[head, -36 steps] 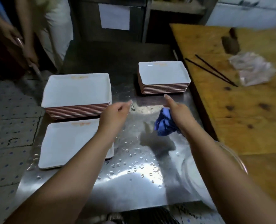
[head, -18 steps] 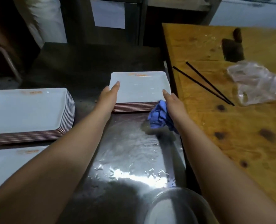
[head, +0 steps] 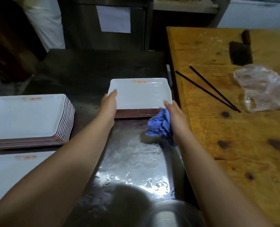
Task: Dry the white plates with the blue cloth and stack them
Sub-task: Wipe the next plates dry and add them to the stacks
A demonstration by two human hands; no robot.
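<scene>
Left hand: the left hand (head: pixel 109 102) lies against the left edge of the far stack of white rectangular plates (head: pixel 140 94), fingers straight, tips reaching onto the rim of the top plate; the grip is open, pressing the edge and not curled round it.
Right hand: the right hand (head: pixel 174 114) meets the near right corner of the same stack, forefinger straight and touching the top plate's corner; the remaining fingers of the grip are closed round the crumpled blue cloth (head: pixel 160 126).
Blue cloth: bunched under the right palm, hanging at 5 o'clock from the far stack, just above the wet metal.
Far stack: at 12 o'clock on the wet steel desk (head: pixel 131 163), close to its right edge; an orange mark shows on the top plate's far rim; red-brown edges show below.
Left stack: a taller stack of white rectangular plates with striped edges (head: pixel 27 117) sits at 9 o'clock, well apart from the far stack.
Near plate: a single white rectangular plate (head: pixel 6 174) lies at 8 o'clock, partly behind the left forearm.
Steel bowl: a round metal bowl (head: pixel 173 213) shows at 6 o'clock, at the frame's bottom edge.
Wooden desk: a yellow wooden desk (head: pixel 234 145) fills 3 o'clock; on it lie two black chopsticks (head: pixel 208 90), a crumpled clear plastic bag (head: pixel 264 87) touching their near ends, and a dark cleaver (head: pixel 241 53) beyond.
</scene>
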